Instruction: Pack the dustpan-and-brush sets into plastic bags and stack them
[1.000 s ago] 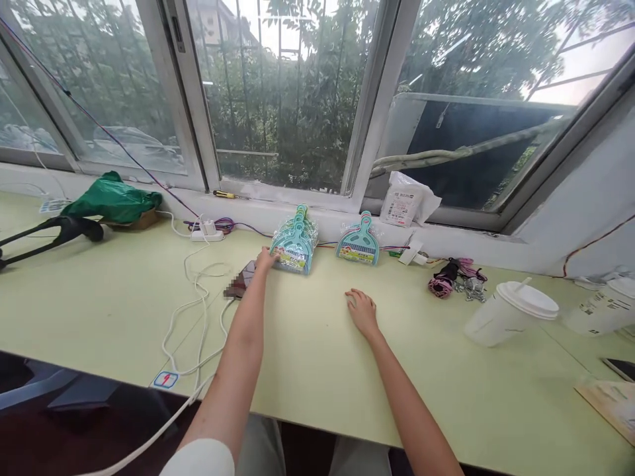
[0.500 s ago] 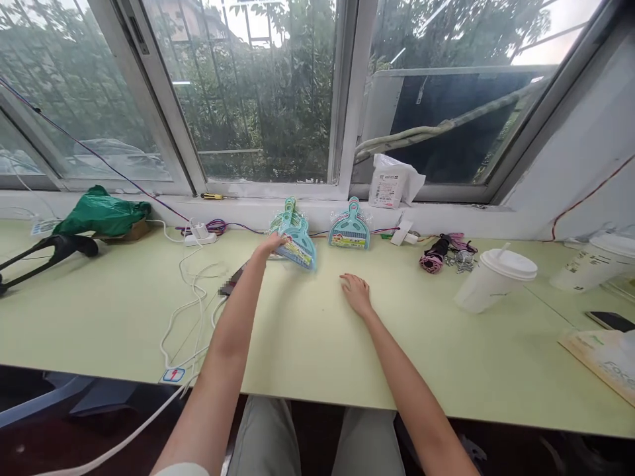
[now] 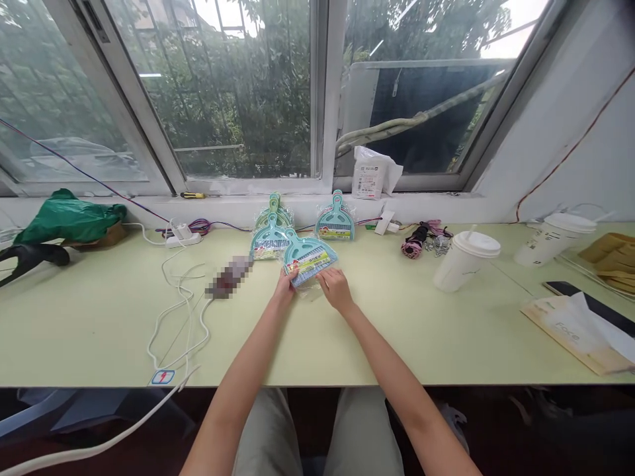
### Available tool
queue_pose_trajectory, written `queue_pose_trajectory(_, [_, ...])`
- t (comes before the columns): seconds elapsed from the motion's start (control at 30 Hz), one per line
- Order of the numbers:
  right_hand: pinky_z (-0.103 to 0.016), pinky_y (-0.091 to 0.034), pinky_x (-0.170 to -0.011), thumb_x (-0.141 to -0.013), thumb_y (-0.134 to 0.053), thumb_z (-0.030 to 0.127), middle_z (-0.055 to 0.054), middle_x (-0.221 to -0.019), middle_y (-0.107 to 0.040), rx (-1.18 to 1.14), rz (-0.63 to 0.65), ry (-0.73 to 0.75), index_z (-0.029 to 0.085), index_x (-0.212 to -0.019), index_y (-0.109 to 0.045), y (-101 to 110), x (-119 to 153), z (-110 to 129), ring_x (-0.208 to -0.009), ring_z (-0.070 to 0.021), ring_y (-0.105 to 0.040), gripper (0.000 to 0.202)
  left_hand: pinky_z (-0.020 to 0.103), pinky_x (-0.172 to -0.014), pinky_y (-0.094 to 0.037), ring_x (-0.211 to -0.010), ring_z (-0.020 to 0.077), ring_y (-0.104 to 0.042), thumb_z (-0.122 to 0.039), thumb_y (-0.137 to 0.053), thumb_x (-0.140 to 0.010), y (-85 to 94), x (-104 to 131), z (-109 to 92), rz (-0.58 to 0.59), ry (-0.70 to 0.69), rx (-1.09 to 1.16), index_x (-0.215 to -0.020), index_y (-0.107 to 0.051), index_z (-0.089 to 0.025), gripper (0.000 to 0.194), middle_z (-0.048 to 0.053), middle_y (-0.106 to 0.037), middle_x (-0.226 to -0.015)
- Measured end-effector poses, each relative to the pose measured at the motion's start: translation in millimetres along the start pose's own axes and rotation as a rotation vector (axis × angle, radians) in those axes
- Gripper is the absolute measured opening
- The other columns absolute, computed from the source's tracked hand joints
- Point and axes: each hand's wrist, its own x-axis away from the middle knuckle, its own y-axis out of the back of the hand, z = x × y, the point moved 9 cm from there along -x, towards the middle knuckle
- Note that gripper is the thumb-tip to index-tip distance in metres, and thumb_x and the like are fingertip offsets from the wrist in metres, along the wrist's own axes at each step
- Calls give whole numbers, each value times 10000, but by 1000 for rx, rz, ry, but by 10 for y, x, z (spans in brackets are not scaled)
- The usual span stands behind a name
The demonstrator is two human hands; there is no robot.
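Observation:
A light-blue dustpan and brush set (image 3: 310, 256) in clear plastic wrap is held tilted above the table, its handle pointing up and to the left. My left hand (image 3: 286, 285) is closed on its lower left corner. At the lower right edge, my right hand (image 3: 336, 288) pinches the wrapping with bent fingers. Just behind it on the left, another wrapped dustpan set (image 3: 270, 239) leans in front of a greener dustpan set (image 3: 275, 201). One more wrapped dustpan set (image 3: 336, 221) leans against the wall below the window, to the right.
Left are a power strip (image 3: 182, 236), a loose white cable (image 3: 157, 330), a blurred-out object (image 3: 229, 276) and a green bag (image 3: 67, 215). Right are a folded umbrella (image 3: 414, 241), a lidded white cup (image 3: 466, 261), another cup (image 3: 553, 239) and a tissue pack (image 3: 570, 330).
My left hand has brought one dustpan set from the left stack toward me and to the right. My right hand, which lay on the table, now grips its wrapping. The view has shifted right.

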Motion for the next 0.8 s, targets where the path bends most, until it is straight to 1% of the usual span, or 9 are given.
queue_pose_trajectory(0.07, [-343,-428,-860,-925,-354,474,-75,-871,-683,-178,11,-174,229,-855,-661,-73,-30,-192,-902,-222,-602,399,359,-929,-497,-1128,231,-578,-276,-713,-693,-11,12,-39,4,-26,-22,-1286,-414,-259,665,75,-563,-1289])
queue_pose_trajectory(0.17, [-322,-491,-718,-830,-448,611,-60,-738,-687,-531,-60,-416,209,-791,-652,-149,-33,-506,-702,-199,-617,452,376,-943,-483,-1164,232,-552,-298,-741,-674,-78,54,-75,40,-67,-48,-1294,-385,-295,714,66,-531,-1326])
queue_pose_trajectory(0.23, [-315,-510,-694,-735,-576,620,-54,-728,-687,-743,-97,-524,190,-809,-632,-217,-14,-658,-657,-179,-618,440,390,-948,-474,-1184,239,-535,-303,-764,-652,-146,90,-85,96,-75,-92,-1287,-386,-306,739,65,-518,-1337])
queue_pose_trajectory(0.33, [-321,-520,-765,-633,-715,532,-34,-764,-674,-948,-206,-613,195,-893,-570,-258,35,-819,-703,-167,-638,450,418,-940,-465,-1192,266,-522,-312,-792,-622,-246,150,-90,213,-48,-203,-1286,-395,-300,774,82,-525,-1326])
queue_pose_trajectory(0.43, [-334,-513,-841,-595,-763,460,-13,-817,-655,-1045,-340,-640,230,-935,-493,-241,83,-924,-807,-170,-644,492,427,-912,-472,-1182,289,-520,-322,-797,-618,-316,208,-120,313,-40,-300,-1296,-400,-288,787,102,-544,-1301])
queue_pose_trajectory(0.5, [-350,-508,-875,-606,-752,456,-22,-897,-652,-1120,-375,-613,245,-935,-466,-235,73,-934,-903,-180,-637,484,416,-877,-490,-1168,290,-527,-332,-792,-623,-329,227,-142,330,-40,-318,-1327,-365,-303,823,107,-542,-1301])
queue_pose_trajectory(0.63, [-366,-508,-895,-672,-685,481,-29,-984,-649,-1224,-306,-542,265,-1039,-457,-236,1,-832,-978,-184,-625,484,383,-808,-522,-1152,284,-538,-381,-757,-661,-316,228,-159,309,-26,-266,-1369,-305,-329,842,117,-517,-1322])
queue_pose_trajectory(0.73, [-354,-515,-897,-657,-707,434,-22,-1021,-649,-1228,-246,-515,289,-1139,-423,-228,-24,-723,-1016,-183,-618,578,355,-781,-532,-1170,286,-525,-423,-731,-687,-315,223,-172,323,-25,-260,-1350,-329,-333,781,107,-506,-1340])
queue_pose_trajectory(0.8, [-350,-517,-903,-639,-729,397,-22,-1043,-648,-1242,-229,-503,295,-1164,-403,-227,-26,-667,-1030,-183,-616,626,351,-773,-537,-1173,283,-524,-468,-702,-709,-319,224,-185,341,-26,-254,-1342,-341,-335,741,100,-494,-1357])
